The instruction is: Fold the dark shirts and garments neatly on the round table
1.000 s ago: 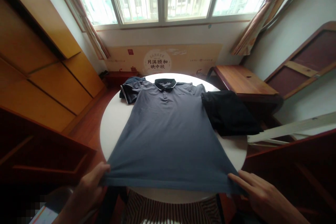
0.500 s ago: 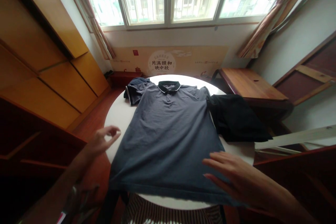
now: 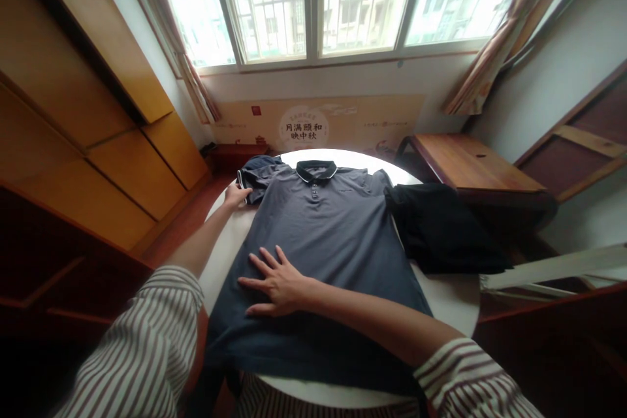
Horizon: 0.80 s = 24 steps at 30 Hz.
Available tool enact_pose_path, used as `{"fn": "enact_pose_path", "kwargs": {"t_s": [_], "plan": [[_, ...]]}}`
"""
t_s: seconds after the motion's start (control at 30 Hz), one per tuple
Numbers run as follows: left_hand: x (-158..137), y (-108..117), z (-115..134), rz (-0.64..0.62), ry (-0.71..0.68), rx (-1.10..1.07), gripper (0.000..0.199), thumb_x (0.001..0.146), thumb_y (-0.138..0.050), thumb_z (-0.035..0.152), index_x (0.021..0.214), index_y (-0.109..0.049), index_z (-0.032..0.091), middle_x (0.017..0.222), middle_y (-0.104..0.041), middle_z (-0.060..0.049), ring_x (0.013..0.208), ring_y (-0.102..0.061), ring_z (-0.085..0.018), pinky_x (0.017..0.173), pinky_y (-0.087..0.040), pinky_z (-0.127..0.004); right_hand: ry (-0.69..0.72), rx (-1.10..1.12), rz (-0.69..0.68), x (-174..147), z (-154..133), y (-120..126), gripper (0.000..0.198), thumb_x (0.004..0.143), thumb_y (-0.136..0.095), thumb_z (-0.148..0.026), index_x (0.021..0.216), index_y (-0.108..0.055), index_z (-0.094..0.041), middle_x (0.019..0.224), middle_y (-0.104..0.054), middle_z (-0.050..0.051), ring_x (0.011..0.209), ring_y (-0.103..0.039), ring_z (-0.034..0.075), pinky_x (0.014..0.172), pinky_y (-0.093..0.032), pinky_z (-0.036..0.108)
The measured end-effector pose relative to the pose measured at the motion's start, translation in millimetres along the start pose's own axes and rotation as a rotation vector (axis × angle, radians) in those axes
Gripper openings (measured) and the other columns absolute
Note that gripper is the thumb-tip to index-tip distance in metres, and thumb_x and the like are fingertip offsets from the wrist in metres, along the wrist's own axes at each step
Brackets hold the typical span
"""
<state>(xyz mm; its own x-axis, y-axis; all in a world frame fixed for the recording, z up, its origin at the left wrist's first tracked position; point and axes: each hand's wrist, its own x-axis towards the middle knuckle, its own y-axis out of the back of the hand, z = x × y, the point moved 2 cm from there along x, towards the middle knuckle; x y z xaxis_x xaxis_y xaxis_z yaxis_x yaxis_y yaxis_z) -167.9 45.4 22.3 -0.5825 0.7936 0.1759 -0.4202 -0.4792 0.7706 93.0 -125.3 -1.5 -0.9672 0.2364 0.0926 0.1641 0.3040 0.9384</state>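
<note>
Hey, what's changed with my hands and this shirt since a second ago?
Your left hand and right hand let go of the shirt at its hem. The left moved forward and touches a sleeve; the right moved leftward and lies spread on the shirt's lower front. The shirt still lies front up; the black cloth stays put.

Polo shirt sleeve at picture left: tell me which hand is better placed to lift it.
Probably the left hand: its fingers are at the edge of that sleeve, while the right hand lies spread on the polo shirt lower down, apart from the sleeve.
</note>
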Motion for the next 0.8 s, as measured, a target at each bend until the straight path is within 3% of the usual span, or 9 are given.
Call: {"fn": "enact_pose_path", "kwargs": {"t_s": [0.17,0.27,0.33,0.43,0.53,0.67,0.8], "plan": [[20,14,32,0.189,-0.103,-0.056,0.041,0.078,-0.055,0.021,0.115,-0.067,0.008,0.093,-0.071,-0.009,0.084,-0.067,-0.019,0.078,-0.052,-0.027,0.057,0.036,0.025,-7,-10,-1,0.072,0.093,-0.040,-0.072,0.152,-0.040,-0.032,0.165,-0.021,0.012,0.152,-0.012,0.037,0.118,-0.009,0.064],[12,11,66,0.216,-0.345,-0.046,0.038,0.080,-0.055,0.020,0.114,-0.069,0.010,0.092,-0.070,-0.007,0.086,-0.065,-0.020,0.087,-0.050,-0.029,0.062,0.042,0.028,-6,-8,-2,0.071,0.093,-0.041,-0.071,0.152,-0.041,-0.031,0.165,-0.021,0.012,0.151,-0.012,0.038,0.118,-0.009,0.065],[-6,-1,85,0.126,-0.598,0.010,0.037,0.080,-0.056,0.017,0.114,-0.069,0.010,0.090,-0.070,-0.007,0.088,-0.065,-0.021,0.091,-0.049,-0.031,0.065,0.044,0.029,-5,-7,-3,0.071,0.093,-0.042,-0.071,0.151,-0.042,-0.030,0.165,-0.021,0.013,0.151,-0.012,0.038,0.117,-0.010,0.065],[-43,-31,97,-0.185,-0.844,0.211,0.040,0.084,-0.055,0.015,0.123,-0.065,0.013,0.099,-0.070,-0.009,0.095,-0.067,-0.022,0.093,-0.049,-0.031,0.068,0.040,0.030,-5,-6,-4,0.071,0.093,-0.041,-0.070,0.151,-0.041,-0.030,0.164,-0.021,0.013,0.151,-0.013,0.038,0.117,-0.011,0.065],[-68,-57,89,-0.366,-0.859,0.357,0.036,0.088,-0.061,0.029,0.122,-0.064,0.018,0.106,-0.071,-0.010,0.096,-0.068,-0.025,0.087,-0.051,-0.031,0.071,0.036,0.048,-5,-7,-1,0.071,0.093,-0.042,-0.070,0.151,-0.042,-0.029,0.164,-0.023,0.014,0.150,-0.015,0.039,0.116,-0.013,0.066],[-73,-71,73,-0.323,-0.776,0.360,0.039,0.097,-0.049,0.043,0.124,-0.059,0.017,0.111,-0.071,-0.012,0.097,-0.069,-0.026,0.083,-0.052,-0.033,0.105,0.026,0.047,-13,-20,-2,0.073,0.092,-0.046,-0.069,0.151,-0.041,-0.028,0.162,-0.026,0.015,0.149,-0.018,0.040,0.115,-0.016,0.068],[-65,-75,60,-0.238,-0.706,0.236,0.049,0.096,-0.052,0.048,0.131,-0.058,0.014,0.110,-0.070,-0.013,0.096,-0.068,-0.025,0.084,-0.051,-0.032,0.266,0.002,0.044,-25,-49,-11,0.071,0.088,-0.056,-0.067,0.147,-0.047,-0.028,0.161,-0.031,0.013,0.149,-0.022,0.040,0.114,-0.022,0.066]]}}
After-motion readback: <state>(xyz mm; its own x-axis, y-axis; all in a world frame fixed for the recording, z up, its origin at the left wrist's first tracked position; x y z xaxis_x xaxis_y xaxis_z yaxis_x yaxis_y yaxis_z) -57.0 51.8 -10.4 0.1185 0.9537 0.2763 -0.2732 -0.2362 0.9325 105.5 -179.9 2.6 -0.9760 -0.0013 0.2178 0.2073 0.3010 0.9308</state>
